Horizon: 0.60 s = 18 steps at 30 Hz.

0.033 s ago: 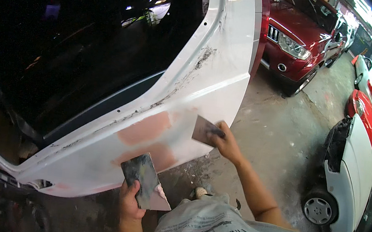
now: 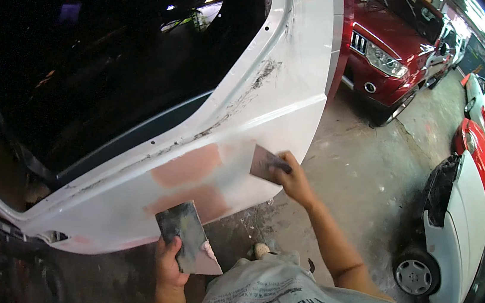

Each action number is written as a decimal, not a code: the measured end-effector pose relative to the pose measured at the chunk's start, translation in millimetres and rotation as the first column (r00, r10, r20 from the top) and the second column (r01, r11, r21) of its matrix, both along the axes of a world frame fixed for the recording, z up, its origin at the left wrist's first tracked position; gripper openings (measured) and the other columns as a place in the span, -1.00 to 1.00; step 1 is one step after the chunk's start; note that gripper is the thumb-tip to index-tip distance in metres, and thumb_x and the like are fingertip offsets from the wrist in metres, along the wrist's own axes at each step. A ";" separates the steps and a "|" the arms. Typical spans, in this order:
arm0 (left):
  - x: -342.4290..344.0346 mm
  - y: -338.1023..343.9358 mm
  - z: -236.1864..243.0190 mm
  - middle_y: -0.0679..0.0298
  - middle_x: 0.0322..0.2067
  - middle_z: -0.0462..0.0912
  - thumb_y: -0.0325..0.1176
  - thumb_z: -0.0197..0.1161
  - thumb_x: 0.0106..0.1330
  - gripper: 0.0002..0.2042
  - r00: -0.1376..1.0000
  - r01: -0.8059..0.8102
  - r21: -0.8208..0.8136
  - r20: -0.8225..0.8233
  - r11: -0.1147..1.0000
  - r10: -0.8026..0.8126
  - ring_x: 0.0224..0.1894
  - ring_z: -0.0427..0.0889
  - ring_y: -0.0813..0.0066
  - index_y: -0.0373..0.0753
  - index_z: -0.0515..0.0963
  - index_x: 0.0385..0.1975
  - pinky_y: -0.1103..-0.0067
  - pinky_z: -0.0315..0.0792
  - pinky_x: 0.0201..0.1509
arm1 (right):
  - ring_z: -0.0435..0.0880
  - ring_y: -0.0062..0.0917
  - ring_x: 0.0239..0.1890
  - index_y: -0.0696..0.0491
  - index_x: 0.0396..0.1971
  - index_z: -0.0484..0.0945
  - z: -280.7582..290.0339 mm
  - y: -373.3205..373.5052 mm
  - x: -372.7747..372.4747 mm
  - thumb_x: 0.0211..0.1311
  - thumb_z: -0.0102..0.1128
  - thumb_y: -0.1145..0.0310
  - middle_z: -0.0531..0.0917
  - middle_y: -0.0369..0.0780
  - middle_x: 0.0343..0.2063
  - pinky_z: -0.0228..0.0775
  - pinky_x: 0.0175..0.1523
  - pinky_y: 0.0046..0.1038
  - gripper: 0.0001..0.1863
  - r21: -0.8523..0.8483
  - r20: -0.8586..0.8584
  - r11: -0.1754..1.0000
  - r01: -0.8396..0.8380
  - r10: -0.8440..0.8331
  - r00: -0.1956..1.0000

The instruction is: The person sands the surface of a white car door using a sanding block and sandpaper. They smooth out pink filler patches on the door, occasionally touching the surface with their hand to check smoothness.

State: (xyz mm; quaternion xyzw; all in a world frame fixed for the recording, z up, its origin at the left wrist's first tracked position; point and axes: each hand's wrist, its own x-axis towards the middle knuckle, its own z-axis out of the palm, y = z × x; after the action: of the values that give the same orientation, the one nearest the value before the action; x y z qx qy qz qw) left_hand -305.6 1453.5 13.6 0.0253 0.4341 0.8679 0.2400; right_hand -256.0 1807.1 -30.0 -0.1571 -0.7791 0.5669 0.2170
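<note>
A flat rectangular mixing board (image 2: 186, 229), smeared grey and dark, is gripped at its lower left by my left hand (image 2: 171, 263). A dab of pale pink putty (image 2: 207, 248) sits on the board's right edge. My right hand (image 2: 294, 180) holds a thin, flat putty spreader (image 2: 264, 161), its blade pointing left over the white car panel (image 2: 280, 132). Whether the blade touches the panel I cannot tell. Left of the spreader, the panel carries an upper pinkish-brown filler patch (image 2: 188, 165) and a lower filler patch (image 2: 209, 203), partly covered by the board.
A dark window opening (image 2: 115, 65) takes up the upper left of the white body. Beyond the panel's right edge stands a dark red car (image 2: 392, 43). A white car (image 2: 455, 224) with a wheel and a red car (image 2: 475, 142) line the right side of the concrete floor (image 2: 364, 189).
My right hand and the spreader have shifted slightly up and away from me. The left hand and the mixing board have barely moved.
</note>
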 end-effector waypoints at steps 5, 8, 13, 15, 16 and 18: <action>39.7 -30.9 -21.3 0.15 0.07 0.56 -0.34 0.25 0.38 -0.50 0.974 -0.224 -0.137 -0.023 0.965 0.223 0.09 0.57 0.23 -0.30 0.32 0.27 0.30 0.45 0.20 | 0.59 -0.55 -0.36 0.20 -0.11 0.56 18.0 65.4 -14.6 0.32 0.23 0.43 0.69 -0.14 -0.42 0.48 -0.20 -0.39 -0.78 0.030 0.130 0.995 -0.099 0.094 0.987; 56.4 -39.2 -24.3 0.13 0.10 0.54 -0.36 0.21 0.40 -0.51 0.935 -0.337 -0.200 0.048 0.920 0.352 0.12 0.56 0.21 -0.30 0.31 0.29 0.28 0.43 0.23 | 0.64 -0.46 -0.41 0.23 -0.10 0.55 12.6 75.2 -18.8 0.31 0.22 0.45 0.71 -0.07 -0.42 0.49 -0.24 -0.36 -0.77 0.115 0.179 0.979 -0.166 0.144 0.973; 74.5 -32.4 -14.4 0.11 0.08 0.53 -0.42 0.24 0.34 -0.51 0.899 -0.415 -0.174 0.075 0.893 0.432 0.10 0.56 0.21 -0.35 0.34 0.25 0.28 0.45 0.20 | 0.60 -0.47 -0.42 0.21 -0.14 0.55 15.6 60.4 -39.3 0.32 0.24 0.42 0.69 -0.10 -0.43 0.46 -0.25 -0.40 -0.79 0.235 0.103 0.937 -0.260 0.242 0.965; 77.4 -24.4 -13.0 0.12 0.08 0.53 -0.41 0.25 0.34 -0.51 0.896 -0.425 -0.183 0.057 0.887 0.441 0.09 0.56 0.22 -0.35 0.34 0.25 0.30 0.45 0.19 | 0.59 -0.46 -0.43 0.20 -0.17 0.55 19.3 49.2 -50.6 0.33 0.23 0.42 0.68 -0.11 -0.44 0.46 -0.25 -0.41 -0.82 0.317 0.063 0.905 -0.286 0.280 0.958; 77.9 -20.7 -14.2 0.12 0.08 0.53 -0.41 0.25 0.33 -0.50 0.895 -0.427 -0.186 0.052 0.885 0.443 0.09 0.56 0.22 -0.35 0.34 0.25 0.30 0.45 0.19 | 0.61 -0.38 -0.42 0.21 -0.17 0.54 24.7 42.2 -54.5 0.33 0.23 0.43 0.69 -0.06 -0.42 0.47 -0.24 -0.38 -0.82 0.387 0.035 0.876 -0.289 0.299 0.953; 77.5 -17.2 -19.7 0.13 0.08 0.53 -0.39 0.20 0.40 -0.53 0.903 -0.407 -0.214 0.050 0.888 0.426 0.11 0.56 0.22 -0.33 0.32 0.27 0.28 0.44 0.20 | 0.64 -0.24 -0.41 0.21 -0.16 0.54 40.4 29.2 -57.4 0.31 0.23 0.44 0.68 0.03 -0.39 0.48 -0.22 -0.33 -0.81 0.457 0.038 0.836 -0.305 0.324 0.945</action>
State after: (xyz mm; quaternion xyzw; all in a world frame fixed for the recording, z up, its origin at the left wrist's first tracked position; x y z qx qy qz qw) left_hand -228.1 1436.3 -6.1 -0.1342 0.5017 0.8517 0.0698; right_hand -313.4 1836.3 10.4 0.0400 -0.9008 0.3985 0.1677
